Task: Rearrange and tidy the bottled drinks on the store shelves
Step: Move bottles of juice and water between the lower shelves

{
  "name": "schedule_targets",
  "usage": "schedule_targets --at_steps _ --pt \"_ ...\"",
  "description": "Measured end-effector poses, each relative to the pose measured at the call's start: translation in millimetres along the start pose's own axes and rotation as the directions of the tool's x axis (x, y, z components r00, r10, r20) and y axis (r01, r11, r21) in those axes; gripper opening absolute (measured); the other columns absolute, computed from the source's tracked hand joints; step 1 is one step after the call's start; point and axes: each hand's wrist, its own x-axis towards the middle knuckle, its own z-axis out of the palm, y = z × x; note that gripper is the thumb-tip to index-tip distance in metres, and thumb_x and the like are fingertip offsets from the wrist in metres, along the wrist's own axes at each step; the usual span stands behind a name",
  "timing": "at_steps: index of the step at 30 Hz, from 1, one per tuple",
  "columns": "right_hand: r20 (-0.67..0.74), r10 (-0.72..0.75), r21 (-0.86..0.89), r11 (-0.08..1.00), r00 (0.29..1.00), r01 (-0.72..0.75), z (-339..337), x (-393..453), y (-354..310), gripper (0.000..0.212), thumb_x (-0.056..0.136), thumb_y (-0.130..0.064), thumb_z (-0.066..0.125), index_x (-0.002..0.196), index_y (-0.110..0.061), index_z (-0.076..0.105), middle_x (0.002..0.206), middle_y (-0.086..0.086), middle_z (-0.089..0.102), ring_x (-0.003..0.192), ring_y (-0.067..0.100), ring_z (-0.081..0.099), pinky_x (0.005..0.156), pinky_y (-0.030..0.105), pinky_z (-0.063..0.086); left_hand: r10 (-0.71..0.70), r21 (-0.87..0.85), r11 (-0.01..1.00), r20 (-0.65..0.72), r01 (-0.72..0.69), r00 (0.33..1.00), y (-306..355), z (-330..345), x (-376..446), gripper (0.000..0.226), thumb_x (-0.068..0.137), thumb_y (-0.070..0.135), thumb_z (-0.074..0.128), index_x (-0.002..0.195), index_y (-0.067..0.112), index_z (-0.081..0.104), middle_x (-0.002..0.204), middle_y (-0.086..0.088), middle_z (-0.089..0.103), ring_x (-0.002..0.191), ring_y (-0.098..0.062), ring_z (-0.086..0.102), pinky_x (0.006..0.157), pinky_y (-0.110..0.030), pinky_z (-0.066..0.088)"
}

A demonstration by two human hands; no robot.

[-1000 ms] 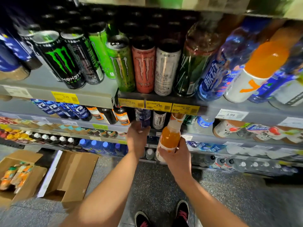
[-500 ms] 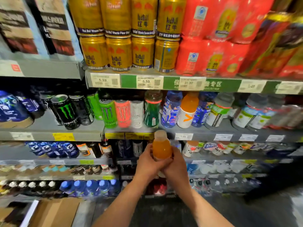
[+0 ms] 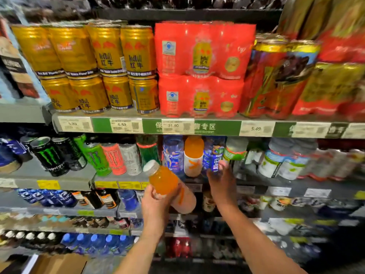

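My left hand (image 3: 156, 202) grips an orange drink bottle (image 3: 167, 183) with a white cap and white label, tilted with its cap to the upper left, in front of the middle shelf (image 3: 122, 177). My right hand (image 3: 221, 179) reaches up to a blue-labelled bottle (image 3: 213, 159) on that shelf, fingers against its lower part; the image is blurred there. A matching orange bottle (image 3: 193, 155) stands upright on the shelf between two blue bottles, just left of my right hand.
Monster cans (image 3: 94, 157) fill the middle shelf's left side, white-and-green bottles (image 3: 276, 165) its right. Gold Red Bull cans (image 3: 110, 66) and red multipacks (image 3: 199, 70) sit above. Lower shelves (image 3: 59, 211) hold small bottles. A cardboard box (image 3: 57, 264) lies on the floor at lower left.
My view rose to the upper shelves. The orange bottle, held in both hands before, is now in my left hand alone and tilted. My right hand let go and moved up to the shelf.
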Motion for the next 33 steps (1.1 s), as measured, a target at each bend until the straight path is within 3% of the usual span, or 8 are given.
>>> schedule_targets --at_steps 4,8,13,19,23,27,31,33 --pt "-0.041 -0.078 -0.015 0.997 0.996 0.078 3 17 13 0.041 0.090 -0.026 0.067 0.125 -0.006 0.058 0.120 0.014 0.064 0.109 0.031 0.061 0.091 0.033 0.043 0.029 -0.022 0.999 -0.050 -0.030 0.998 4 23 -9 0.027 0.077 0.004 0.082 0.097 0.012 0.065 0.079 0.007 0.077 0.071 -0.005 0.070 0.066 -0.014 0.053" --pt "-0.065 -0.096 0.039 0.994 0.993 0.099 4 22 22 0.063 0.086 -0.052 0.054 0.131 -0.009 0.055 0.124 0.013 0.065 0.112 0.030 0.063 0.091 0.043 0.051 0.046 -0.022 0.999 -0.083 -0.048 0.996 7 33 -14 0.031 0.074 0.008 0.084 0.100 0.011 0.067 0.085 0.004 0.078 0.075 -0.007 0.071 0.069 -0.016 0.054" --pt "-0.067 -0.061 0.007 0.998 0.996 0.061 13 33 16 0.066 0.088 -0.038 0.072 0.141 -0.007 0.047 0.133 0.017 0.060 0.118 0.034 0.060 0.096 0.043 0.050 0.031 0.002 1.000 -0.129 -0.031 0.991 13 37 -12 0.052 0.058 0.033 0.085 0.103 0.013 0.069 0.089 0.005 0.078 0.079 -0.008 0.071 0.082 -0.033 0.055" --pt "-0.070 -0.033 -0.014 0.999 0.997 0.032 22 42 8 0.082 0.078 -0.029 0.083 0.140 0.007 0.045 0.135 0.029 0.056 0.124 0.040 0.056 0.102 0.046 0.047 0.045 0.016 0.999 -0.119 -0.044 0.992 16 28 -6 0.039 0.071 0.018 0.087 0.105 0.011 0.069 0.088 0.004 0.077 0.075 -0.006 0.069 0.078 -0.028 0.052" --pt "-0.085 -0.075 -0.119 0.991 0.994 0.064 21 48 4 0.076 0.072 -0.027 0.087 0.129 0.008 0.052 0.120 0.030 0.062 0.110 0.043 0.062 0.090 0.047 0.052 0.047 0.034 0.998 -0.025 -0.046 0.999 21 15 0 0.041 0.066 0.023 0.088 0.100 0.015 0.066 0.078 0.009 0.074 0.067 0.001 0.066 0.064 -0.011 0.049" --pt "-0.107 -0.033 -0.171 0.985 0.994 0.015 19 48 -5 0.072 0.062 -0.053 0.078 0.114 -0.006 0.064 0.107 0.017 0.068 0.099 0.034 0.065 0.082 0.042 0.054 0.032 0.012 0.999 0.068 -0.033 0.997 19 2 11 0.042 0.069 -0.003 0.086 0.101 0.016 0.066 0.085 0.013 0.078 0.078 -0.002 0.072 0.066 -0.014 0.053" --pt "-0.113 -0.065 -0.184 0.982 0.992 0.043 6 31 -12 0.046 0.065 -0.057 0.069 0.085 -0.015 0.070 0.082 0.009 0.071 0.081 0.029 0.067 0.064 0.035 0.050 0.073 0.048 0.996 0.141 -0.081 0.987 15 -10 17 0.046 0.064 0.013 0.092 0.103 0.019 0.068 0.090 0.014 0.077 0.080 -0.001 0.072 0.067 -0.015 0.054" --pt "-0.141 -0.064 -0.148 0.988 0.988 0.043 -2 21 -23 0.045 0.067 -0.056 0.072 0.088 -0.016 0.067 0.087 0.009 0.067 0.084 0.028 0.063 0.066 0.036 0.048 0.052 0.054 0.997 0.170 -0.062 0.984 13 -10 21 0.052 0.060 0.026 0.093 0.105 0.019 0.069 0.094 0.010 0.078 0.085 -0.005 0.073 0.070 -0.018 0.055"
